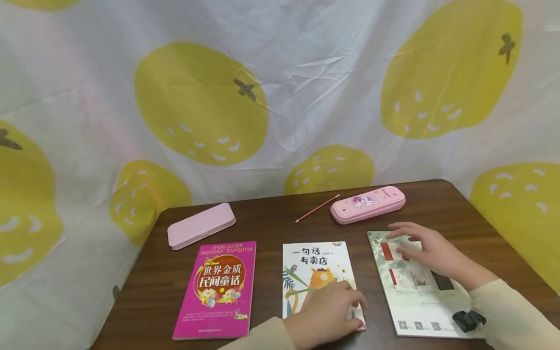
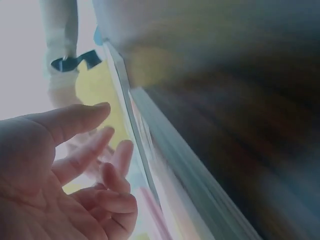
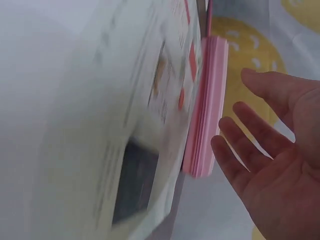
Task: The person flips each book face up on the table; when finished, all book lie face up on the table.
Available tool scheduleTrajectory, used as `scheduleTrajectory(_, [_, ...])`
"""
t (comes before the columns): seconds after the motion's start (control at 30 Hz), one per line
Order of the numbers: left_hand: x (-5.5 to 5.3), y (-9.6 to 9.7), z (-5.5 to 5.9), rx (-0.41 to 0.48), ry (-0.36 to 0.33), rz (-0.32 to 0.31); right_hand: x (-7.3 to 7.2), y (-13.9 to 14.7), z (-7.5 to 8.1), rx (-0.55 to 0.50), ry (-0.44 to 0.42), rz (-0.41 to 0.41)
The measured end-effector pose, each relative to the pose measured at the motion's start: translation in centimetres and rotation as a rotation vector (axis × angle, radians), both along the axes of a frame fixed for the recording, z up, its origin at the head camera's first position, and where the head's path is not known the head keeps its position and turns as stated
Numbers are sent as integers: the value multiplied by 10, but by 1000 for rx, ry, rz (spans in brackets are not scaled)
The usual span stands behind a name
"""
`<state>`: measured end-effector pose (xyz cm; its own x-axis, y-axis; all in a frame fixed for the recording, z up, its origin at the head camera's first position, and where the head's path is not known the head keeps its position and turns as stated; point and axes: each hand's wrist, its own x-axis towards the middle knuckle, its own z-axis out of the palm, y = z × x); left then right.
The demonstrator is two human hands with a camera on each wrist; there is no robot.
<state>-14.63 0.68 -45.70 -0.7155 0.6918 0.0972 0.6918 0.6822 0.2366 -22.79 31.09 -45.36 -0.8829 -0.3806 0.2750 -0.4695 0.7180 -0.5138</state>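
Note:
My left hand [image 1: 329, 311] is low over the lower right of a white picture book [image 1: 306, 287] with an orange animal on its cover, its fingers loosely bent. In the left wrist view, that hand's palm and curled fingers [image 2: 75, 167] show beside the book's page edges, gripping nothing. My right hand [image 1: 430, 250] hovers over the upper part of a pale green and white book [image 1: 420, 306], which shows small cover pictures. Relaxed, spread fingers [image 3: 252, 150] of that hand hold nothing in the right wrist view.
A magenta book [image 1: 216, 291] lies at the left of the brown table [image 1: 267, 272]. Behind the books are a plain pink case [image 1: 201, 226], a thin red pencil [image 1: 318, 208] and a pink pencil case [image 1: 368, 204] with a rabbit. A fruit-print curtain [image 1: 280, 97] hangs behind the table.

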Motion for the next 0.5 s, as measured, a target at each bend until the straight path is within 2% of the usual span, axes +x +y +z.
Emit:
scheduleTrajectory(0.2, [2, 33, -5, -90, 0, 1, -7, 37, -5, 77, -65, -80])
scheduleTrajectory(0.33, [4, 46, -6, -120, 31, -11, -11, 57, -7, 104, -94, -108])
scheduleTrajectory(0.5, [9, 60, -9, -153, 36, -5, -12, 80, -17, 137, -104, -134])
